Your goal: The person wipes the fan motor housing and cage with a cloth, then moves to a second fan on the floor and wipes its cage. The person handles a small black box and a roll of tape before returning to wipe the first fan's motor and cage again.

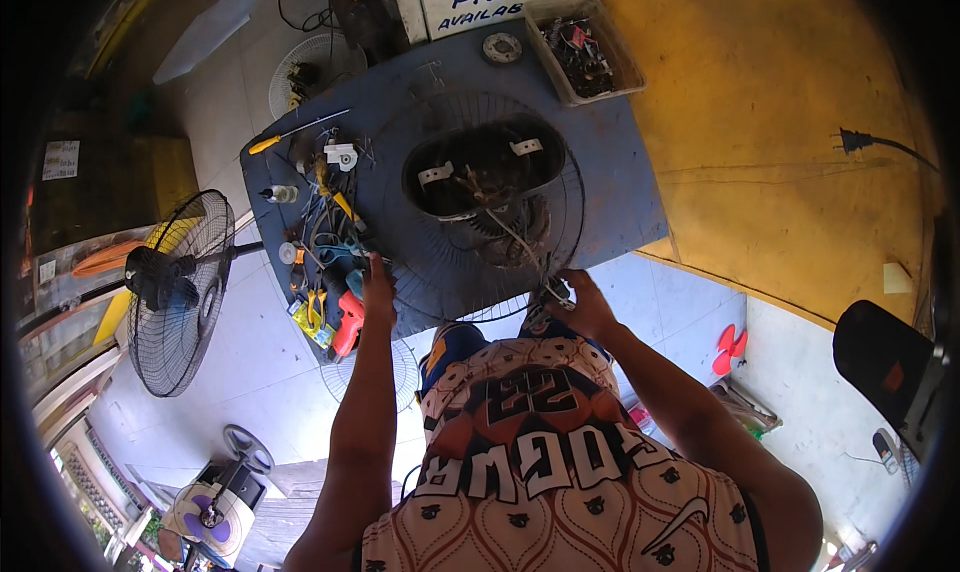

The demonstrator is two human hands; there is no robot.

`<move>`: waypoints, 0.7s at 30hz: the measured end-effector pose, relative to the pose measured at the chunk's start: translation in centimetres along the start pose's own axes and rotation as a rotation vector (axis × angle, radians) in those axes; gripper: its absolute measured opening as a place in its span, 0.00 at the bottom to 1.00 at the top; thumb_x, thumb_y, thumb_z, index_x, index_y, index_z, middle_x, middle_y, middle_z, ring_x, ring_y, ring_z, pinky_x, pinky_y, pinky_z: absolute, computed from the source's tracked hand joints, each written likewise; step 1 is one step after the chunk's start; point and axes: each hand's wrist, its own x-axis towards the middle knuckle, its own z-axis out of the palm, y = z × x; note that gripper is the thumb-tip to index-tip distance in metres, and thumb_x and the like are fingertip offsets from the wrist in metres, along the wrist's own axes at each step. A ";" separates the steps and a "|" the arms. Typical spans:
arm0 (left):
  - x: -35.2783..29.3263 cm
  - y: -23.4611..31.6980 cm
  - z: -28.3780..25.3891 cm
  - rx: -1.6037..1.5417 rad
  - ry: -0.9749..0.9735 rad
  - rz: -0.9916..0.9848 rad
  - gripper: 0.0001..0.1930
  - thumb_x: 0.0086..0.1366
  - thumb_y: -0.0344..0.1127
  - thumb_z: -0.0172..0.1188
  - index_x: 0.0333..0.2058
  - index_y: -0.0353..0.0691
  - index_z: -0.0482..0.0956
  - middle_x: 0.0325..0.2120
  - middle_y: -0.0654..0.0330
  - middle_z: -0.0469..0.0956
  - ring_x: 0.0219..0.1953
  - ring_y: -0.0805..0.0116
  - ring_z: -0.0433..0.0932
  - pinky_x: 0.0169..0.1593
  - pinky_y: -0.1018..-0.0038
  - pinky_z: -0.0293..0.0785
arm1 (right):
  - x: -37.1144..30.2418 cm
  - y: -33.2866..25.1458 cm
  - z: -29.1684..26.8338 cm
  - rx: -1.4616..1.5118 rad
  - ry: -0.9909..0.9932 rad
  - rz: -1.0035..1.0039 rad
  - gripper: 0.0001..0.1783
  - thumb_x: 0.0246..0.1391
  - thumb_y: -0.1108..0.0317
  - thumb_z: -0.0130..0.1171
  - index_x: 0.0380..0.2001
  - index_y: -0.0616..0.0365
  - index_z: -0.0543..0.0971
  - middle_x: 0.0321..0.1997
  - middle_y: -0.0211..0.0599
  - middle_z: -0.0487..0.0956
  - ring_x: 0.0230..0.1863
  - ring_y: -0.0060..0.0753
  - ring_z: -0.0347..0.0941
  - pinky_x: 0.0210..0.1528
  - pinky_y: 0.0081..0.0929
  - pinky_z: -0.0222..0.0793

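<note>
Nearest me, the person sits in one patterned sleeveless jersey (540, 442), both bare arms reaching forward to one dark blue worktop (625, 197). The left hand (377, 284) is at its near edge, beside the tools; its grip is partly hidden, and I cannot tell whether it holds anything. The right hand (585, 307) has its fingers bent in at the lower end of one grey cord (517, 237); I cannot tell if its grip is closed on that cord.

Between and beyond the hands, one round dark wire fan guard (582, 202) lies on the worktop, and within its circle sits one black oval housing (484, 200) carrying two pale brackets (435, 175). To the left are one red-bodied tool (348, 324), one small bottle (280, 194) and one long screwdriver with a yellow handle (265, 145), among tools too tangled to count.

Toward the far edge I see one metal disc (502, 49) and one plastic tub (635, 75) of small parts.

Off the worktop stand one black caged fan (180, 292) to the left and, on the floor to the right, two red slippers (724, 363).
</note>
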 end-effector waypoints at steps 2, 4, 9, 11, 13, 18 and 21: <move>-0.1 0.0 -0.5 0.094 -0.012 0.082 0.35 0.72 0.63 0.54 0.56 0.32 0.73 0.46 0.51 0.79 0.46 0.56 0.78 0.50 0.60 0.73 | -0.7 0.5 2.3 -0.042 -0.014 0.034 0.36 0.51 0.55 0.74 0.59 0.59 0.73 0.58 0.54 0.75 0.61 0.60 0.74 0.62 0.48 0.71; -0.8 -0.1 -0.9 0.153 -0.016 0.153 0.34 0.73 0.58 0.55 0.61 0.30 0.71 0.54 0.46 0.78 0.55 0.49 0.76 0.58 0.58 0.71 | -1.1 0.8 4.5 -0.105 -0.030 0.125 0.32 0.56 0.59 0.69 0.60 0.63 0.73 0.57 0.56 0.76 0.60 0.59 0.75 0.60 0.45 0.73; -3.2 -0.8 -1.9 0.290 -0.081 0.281 0.33 0.71 0.50 0.58 0.66 0.30 0.69 0.62 0.41 0.74 0.64 0.46 0.72 0.64 0.62 0.67 | -0.6 1.9 6.1 0.078 0.173 0.179 0.18 0.67 0.61 0.58 0.54 0.59 0.77 0.43 0.54 0.83 0.50 0.58 0.80 0.51 0.47 0.74; -3.2 -1.3 -2.6 0.466 -0.062 0.240 0.30 0.70 0.48 0.60 0.62 0.31 0.72 0.57 0.42 0.77 0.59 0.47 0.75 0.61 0.63 0.69 | -0.9 2.0 4.6 0.095 0.058 0.334 0.16 0.69 0.59 0.54 0.53 0.57 0.78 0.45 0.56 0.84 0.52 0.60 0.80 0.53 0.47 0.73; -3.0 -2.0 -3.7 0.575 -0.105 0.246 0.26 0.70 0.47 0.60 0.57 0.32 0.77 0.50 0.46 0.81 0.52 0.50 0.79 0.56 0.63 0.72 | -2.1 1.4 2.3 0.251 0.077 0.367 0.15 0.69 0.60 0.56 0.50 0.56 0.80 0.42 0.52 0.84 0.47 0.50 0.83 0.49 0.40 0.74; -4.4 -3.8 -5.6 0.553 -0.308 0.304 0.18 0.70 0.47 0.60 0.50 0.40 0.80 0.34 0.63 0.80 0.34 0.74 0.77 0.36 0.75 0.72 | -5.5 -2.7 -4.1 0.613 0.017 0.355 0.16 0.70 0.57 0.57 0.48 0.58 0.83 0.34 0.25 0.78 0.37 0.20 0.68 0.42 0.26 0.68; -7.1 -3.3 -4.7 0.516 -0.373 0.189 0.17 0.69 0.45 0.62 0.42 0.35 0.82 0.34 0.54 0.83 0.37 0.62 0.81 0.44 0.65 0.75 | -6.2 -5.8 -6.3 0.542 -0.016 0.317 0.18 0.73 0.55 0.53 0.51 0.56 0.83 0.30 0.20 0.73 0.32 0.17 0.64 0.37 0.21 0.64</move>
